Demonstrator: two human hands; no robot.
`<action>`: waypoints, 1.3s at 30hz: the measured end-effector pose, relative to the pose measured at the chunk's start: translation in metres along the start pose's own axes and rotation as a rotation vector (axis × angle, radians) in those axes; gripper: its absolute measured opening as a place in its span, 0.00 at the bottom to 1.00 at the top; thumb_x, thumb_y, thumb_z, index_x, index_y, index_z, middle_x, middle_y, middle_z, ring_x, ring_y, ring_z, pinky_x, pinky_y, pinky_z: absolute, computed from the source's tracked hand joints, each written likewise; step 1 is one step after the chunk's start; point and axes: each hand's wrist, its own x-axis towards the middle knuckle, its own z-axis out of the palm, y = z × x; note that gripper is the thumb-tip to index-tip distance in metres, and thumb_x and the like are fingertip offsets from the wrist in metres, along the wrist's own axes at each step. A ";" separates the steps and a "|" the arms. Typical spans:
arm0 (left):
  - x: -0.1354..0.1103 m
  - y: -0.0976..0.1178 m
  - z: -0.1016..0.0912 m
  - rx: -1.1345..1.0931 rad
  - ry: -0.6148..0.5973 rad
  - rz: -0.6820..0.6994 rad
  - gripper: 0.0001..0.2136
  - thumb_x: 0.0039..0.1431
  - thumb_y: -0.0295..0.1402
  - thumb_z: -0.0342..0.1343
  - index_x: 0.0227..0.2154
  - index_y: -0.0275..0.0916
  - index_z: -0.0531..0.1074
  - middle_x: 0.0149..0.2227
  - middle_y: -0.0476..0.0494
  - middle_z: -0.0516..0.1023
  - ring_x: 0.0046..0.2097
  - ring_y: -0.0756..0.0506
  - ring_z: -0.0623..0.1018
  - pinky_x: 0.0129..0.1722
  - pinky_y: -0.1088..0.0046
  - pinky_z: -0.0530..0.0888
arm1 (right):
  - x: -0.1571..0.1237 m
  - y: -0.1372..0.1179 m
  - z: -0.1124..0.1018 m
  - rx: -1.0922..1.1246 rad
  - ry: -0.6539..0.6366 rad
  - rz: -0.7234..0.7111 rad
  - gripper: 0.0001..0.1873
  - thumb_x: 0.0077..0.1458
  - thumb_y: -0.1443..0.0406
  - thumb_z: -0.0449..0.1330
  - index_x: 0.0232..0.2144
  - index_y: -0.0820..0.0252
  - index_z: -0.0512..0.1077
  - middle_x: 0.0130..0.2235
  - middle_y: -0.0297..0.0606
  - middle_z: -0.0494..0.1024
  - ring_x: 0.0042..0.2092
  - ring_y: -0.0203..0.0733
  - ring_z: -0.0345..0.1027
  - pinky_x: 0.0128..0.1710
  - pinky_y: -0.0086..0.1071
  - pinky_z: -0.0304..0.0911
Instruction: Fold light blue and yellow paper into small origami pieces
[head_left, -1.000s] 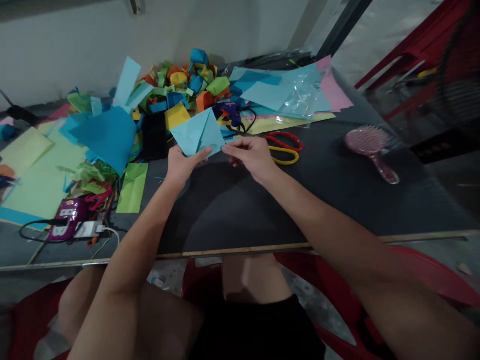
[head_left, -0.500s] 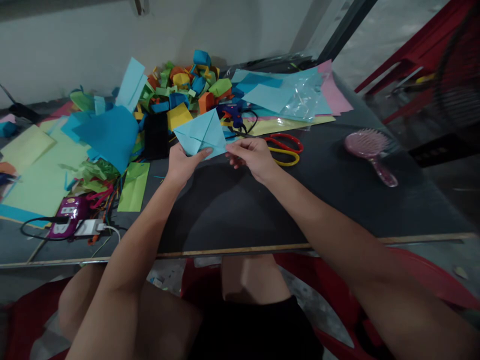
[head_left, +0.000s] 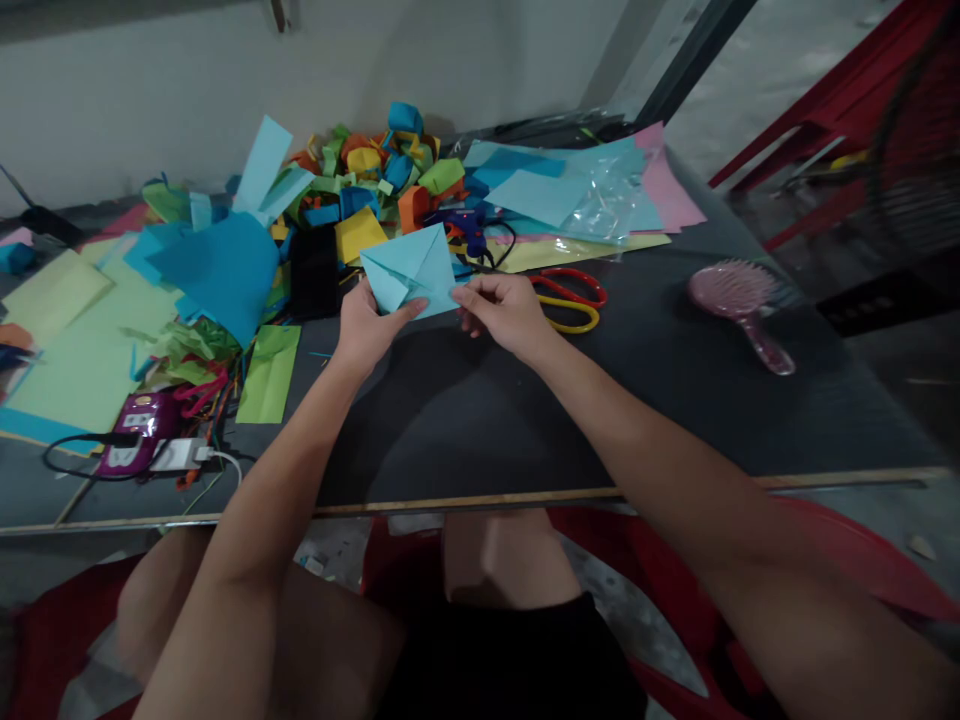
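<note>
A light blue sheet of paper (head_left: pixel 424 262) with creases and folded flaps is held up above the dark table. My left hand (head_left: pixel 367 322) grips its lower left edge, thumb on the front and the other fingers behind. At the lower right corner, my right hand (head_left: pixel 501 308) pinches the paper between thumb and index finger. Scissors (head_left: pixel 574 300) with red and yellow handles lie just right of my right hand, their blades partly hidden. Behind the paper sits a dark blue tool (head_left: pixel 466 228), which looks like a glue gun.
Several colourful folded paper pieces (head_left: pixel 367 165) are heaped at the back. Paper sheets (head_left: pixel 540 195) in plastic lie behind right; a pink hairbrush (head_left: pixel 739 300) is farther right. On the left are a blue paper cone (head_left: pixel 225 265), a green strip (head_left: pixel 268 375) and a purple device (head_left: pixel 139 430) with cables.
The paper has shifted slightly right and turned a little in my hands, and its left flap now stands more open. Both hands keep their hold in nearly the same place.
</note>
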 end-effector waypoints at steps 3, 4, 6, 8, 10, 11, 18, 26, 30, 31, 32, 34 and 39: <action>-0.001 0.002 0.000 -0.006 -0.026 0.026 0.22 0.39 0.41 0.72 0.36 0.37 0.73 0.39 0.41 0.80 0.44 0.40 0.78 0.45 0.59 0.79 | 0.001 0.005 0.002 -0.003 0.013 -0.003 0.29 0.45 0.39 0.65 0.21 0.58 0.67 0.19 0.28 0.67 0.19 0.31 0.65 0.16 0.25 0.60; -0.002 0.003 -0.001 0.000 -0.042 0.036 0.23 0.39 0.41 0.73 0.37 0.37 0.73 0.40 0.40 0.79 0.45 0.40 0.78 0.45 0.59 0.78 | 0.002 0.006 0.002 -0.008 0.013 -0.004 0.29 0.45 0.39 0.65 0.22 0.57 0.66 0.19 0.28 0.66 0.19 0.31 0.65 0.16 0.25 0.60; -0.002 0.004 -0.002 0.017 -0.070 0.053 0.24 0.39 0.41 0.73 0.38 0.37 0.72 0.41 0.39 0.79 0.46 0.39 0.78 0.46 0.59 0.78 | 0.002 0.006 0.001 -0.016 0.001 -0.011 0.29 0.45 0.39 0.65 0.22 0.57 0.65 0.19 0.28 0.66 0.20 0.31 0.65 0.16 0.25 0.60; 0.000 0.002 -0.005 0.030 -0.090 0.072 0.26 0.40 0.43 0.73 0.40 0.36 0.72 0.42 0.37 0.79 0.47 0.38 0.78 0.47 0.58 0.78 | 0.001 0.005 0.000 -0.003 -0.042 -0.012 0.30 0.44 0.38 0.64 0.22 0.57 0.65 0.19 0.28 0.67 0.19 0.31 0.65 0.16 0.25 0.61; 0.002 -0.003 -0.006 0.040 -0.102 0.107 0.30 0.41 0.47 0.72 0.45 0.37 0.70 0.46 0.37 0.78 0.49 0.37 0.77 0.49 0.57 0.77 | 0.001 0.001 -0.002 0.044 -0.108 0.005 0.30 0.44 0.38 0.65 0.22 0.58 0.66 0.19 0.29 0.68 0.20 0.31 0.66 0.17 0.25 0.62; 0.004 -0.005 -0.007 0.048 -0.104 0.131 0.33 0.41 0.48 0.72 0.48 0.38 0.69 0.48 0.36 0.77 0.51 0.37 0.77 0.50 0.57 0.77 | 0.000 -0.001 -0.003 0.072 -0.141 0.017 0.30 0.43 0.38 0.66 0.23 0.58 0.67 0.19 0.29 0.69 0.20 0.31 0.67 0.17 0.24 0.62; 0.010 -0.013 -0.010 0.212 -0.132 0.348 0.53 0.44 0.61 0.64 0.67 0.49 0.44 0.59 0.34 0.68 0.62 0.34 0.70 0.57 0.55 0.71 | -0.004 -0.010 -0.001 0.184 -0.241 0.083 0.27 0.37 0.46 0.73 0.22 0.60 0.69 0.19 0.29 0.71 0.23 0.34 0.71 0.18 0.24 0.65; -0.003 0.007 -0.014 0.749 -0.018 0.583 0.33 0.47 0.61 0.62 0.52 0.48 0.72 0.67 0.36 0.59 0.70 0.28 0.52 0.67 0.47 0.53 | -0.004 -0.006 -0.001 0.088 -0.111 -0.008 0.21 0.44 0.49 0.71 0.23 0.61 0.76 0.20 0.34 0.75 0.23 0.34 0.71 0.20 0.25 0.64; -0.005 0.006 -0.011 0.822 -0.001 0.616 0.16 0.58 0.51 0.59 0.40 0.46 0.77 0.60 0.42 0.70 0.67 0.32 0.60 0.66 0.51 0.56 | -0.003 -0.003 -0.001 0.071 -0.058 -0.022 0.21 0.44 0.48 0.70 0.23 0.60 0.77 0.19 0.32 0.75 0.21 0.33 0.70 0.20 0.25 0.64; -0.005 0.005 -0.011 0.825 0.007 0.630 0.12 0.60 0.47 0.58 0.38 0.46 0.77 0.58 0.43 0.72 0.66 0.33 0.62 0.65 0.52 0.57 | -0.003 -0.003 -0.001 0.070 -0.033 -0.022 0.21 0.43 0.47 0.70 0.23 0.60 0.76 0.19 0.32 0.74 0.21 0.33 0.70 0.19 0.25 0.64; -0.004 0.003 -0.012 0.825 0.010 0.645 0.10 0.61 0.44 0.56 0.36 0.45 0.77 0.55 0.44 0.73 0.65 0.35 0.64 0.65 0.53 0.58 | -0.002 -0.003 -0.001 0.071 -0.007 -0.018 0.22 0.43 0.47 0.70 0.23 0.60 0.76 0.19 0.32 0.74 0.21 0.33 0.70 0.19 0.25 0.63; -0.004 -0.001 -0.012 0.821 0.001 0.664 0.09 0.63 0.40 0.54 0.34 0.45 0.76 0.51 0.45 0.76 0.63 0.37 0.67 0.63 0.55 0.59 | -0.002 -0.003 0.000 0.074 0.030 -0.002 0.24 0.41 0.45 0.71 0.24 0.60 0.75 0.19 0.31 0.73 0.21 0.33 0.70 0.18 0.25 0.62; -0.007 -0.001 -0.013 0.732 -0.052 0.665 0.09 0.62 0.40 0.53 0.29 0.46 0.75 0.44 0.46 0.78 0.57 0.39 0.71 0.60 0.57 0.62 | -0.002 -0.003 0.001 0.069 0.028 0.021 0.28 0.40 0.41 0.69 0.23 0.59 0.71 0.20 0.31 0.72 0.21 0.33 0.69 0.16 0.24 0.60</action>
